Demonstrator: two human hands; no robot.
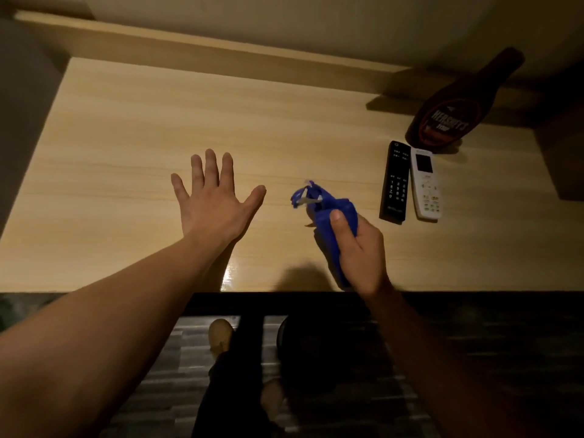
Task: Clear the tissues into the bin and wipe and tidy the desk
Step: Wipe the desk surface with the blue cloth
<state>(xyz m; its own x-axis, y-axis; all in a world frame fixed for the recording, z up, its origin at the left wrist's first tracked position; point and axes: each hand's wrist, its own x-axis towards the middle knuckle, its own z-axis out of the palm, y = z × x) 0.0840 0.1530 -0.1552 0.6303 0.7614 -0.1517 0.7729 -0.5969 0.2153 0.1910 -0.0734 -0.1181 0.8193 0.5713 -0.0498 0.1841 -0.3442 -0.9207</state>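
Note:
My right hand (360, 251) grips a blue spray bottle (319, 207) above the front part of the light wooden desk (126, 137); its nozzle points left and away from me. Over the middle of the desk, my left hand (215, 200) is spread flat with its fingers apart and holds nothing. It lies a short way left of the nozzle. No tissues show on the desk. A dark round shape (303, 339), perhaps a bin, sits on the floor under the desk's front edge.
A black remote (394, 181) and a white remote (425, 184) lie side by side at the right. Behind them stands a brown syrup bottle (448, 118). A low wooden ledge (189, 49) runs along the back. My legs and feet (221, 339) show below.

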